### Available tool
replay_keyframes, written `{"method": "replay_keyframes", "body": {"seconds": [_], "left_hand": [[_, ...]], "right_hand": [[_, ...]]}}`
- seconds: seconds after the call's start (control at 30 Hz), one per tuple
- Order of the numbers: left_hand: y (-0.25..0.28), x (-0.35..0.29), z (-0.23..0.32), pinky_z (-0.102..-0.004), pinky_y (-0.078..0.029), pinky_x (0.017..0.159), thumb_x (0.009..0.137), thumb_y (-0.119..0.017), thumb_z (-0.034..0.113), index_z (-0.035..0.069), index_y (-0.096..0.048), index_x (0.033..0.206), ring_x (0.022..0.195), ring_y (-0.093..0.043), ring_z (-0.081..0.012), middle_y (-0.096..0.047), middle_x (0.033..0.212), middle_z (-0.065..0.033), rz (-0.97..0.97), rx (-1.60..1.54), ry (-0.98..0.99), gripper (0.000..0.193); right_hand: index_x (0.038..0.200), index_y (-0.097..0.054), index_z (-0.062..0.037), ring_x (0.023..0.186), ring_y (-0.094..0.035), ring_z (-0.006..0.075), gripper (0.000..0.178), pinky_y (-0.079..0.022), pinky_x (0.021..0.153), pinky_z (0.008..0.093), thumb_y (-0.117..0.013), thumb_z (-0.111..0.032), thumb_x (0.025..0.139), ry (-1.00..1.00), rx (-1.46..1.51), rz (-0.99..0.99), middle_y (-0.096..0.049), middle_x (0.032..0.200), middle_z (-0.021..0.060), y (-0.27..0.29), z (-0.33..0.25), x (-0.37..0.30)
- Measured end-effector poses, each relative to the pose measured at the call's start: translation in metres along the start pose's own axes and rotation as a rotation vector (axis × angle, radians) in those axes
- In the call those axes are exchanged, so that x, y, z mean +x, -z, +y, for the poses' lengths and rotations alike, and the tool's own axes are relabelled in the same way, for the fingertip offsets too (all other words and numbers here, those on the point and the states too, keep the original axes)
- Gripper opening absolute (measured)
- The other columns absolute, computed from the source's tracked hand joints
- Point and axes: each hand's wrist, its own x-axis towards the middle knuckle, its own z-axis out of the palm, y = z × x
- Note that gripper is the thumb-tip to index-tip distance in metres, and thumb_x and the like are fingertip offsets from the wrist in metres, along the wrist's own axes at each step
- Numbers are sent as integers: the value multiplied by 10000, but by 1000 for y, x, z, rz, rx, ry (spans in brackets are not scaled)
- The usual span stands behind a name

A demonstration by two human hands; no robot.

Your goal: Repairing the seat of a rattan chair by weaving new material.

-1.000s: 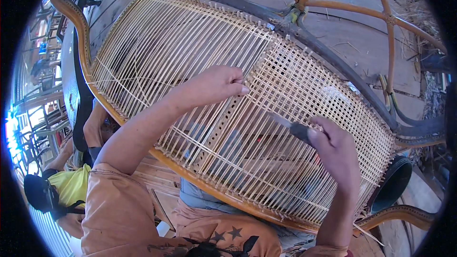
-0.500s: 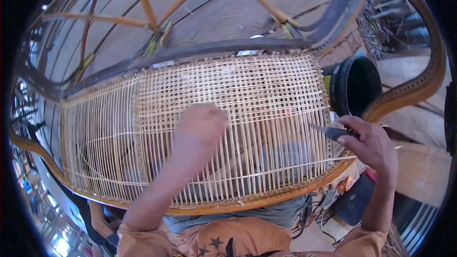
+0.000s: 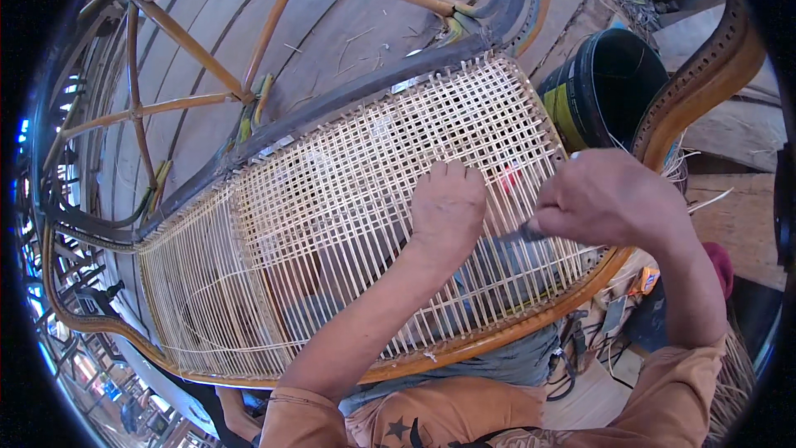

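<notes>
Cane panel [image 3: 356, 199], weaving underway: left hand [image 3: 448, 203] presses flat, fingers closed; right hand [image 3: 601, 199] grips metal tool [image 3: 518, 235] (1 strand next).

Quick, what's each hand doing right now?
Left hand: curled, knuckles pressed on the woven cane panel; holding anything cannot be told.
Right hand: closed on a small grey tool.
</notes>
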Motion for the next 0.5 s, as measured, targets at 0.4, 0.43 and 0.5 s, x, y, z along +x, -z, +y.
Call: {"method": "replay_keyframes", "body": {"seconds": [0.4, 0.43, 0.5], "left_hand": [[-11, 3, -6, -374, -470, 631, 669, -633, 91, 79, -565, 699, 714, -564, -255, -550, 712, -86, 146, -49, -40, 75], [-11, 4, -7, -372, -470, 629, 667, -637, 96, 79, -564, 697, 711, -564, -255, -553, 716, -87, 146, -53, -36, 80], [-10, 5, -7, -370, -470, 627, 665, -641, 100, 78, -564, 696, 707, -564, -256, -557, 720, -87, 148, -57, -26, 86]], "right_hand": [[712, -683, -37, 700, -633, 378, 324, -514, 672, 448, -562, -315, 824, -7, 4, 484, -632, 716, 204, -1, 12, 29], [741, -688, -43, 698, -631, 376, 314, -515, 684, 440, -562, -314, 838, -8, 15, 532, -633, 712, 193, -1, 12, 25], [740, -677, -39, 694, -628, 378, 311, -511, 681, 443, -565, -312, 839, -39, 21, 292, -627, 701, 194, 8, 6, 13]]}}
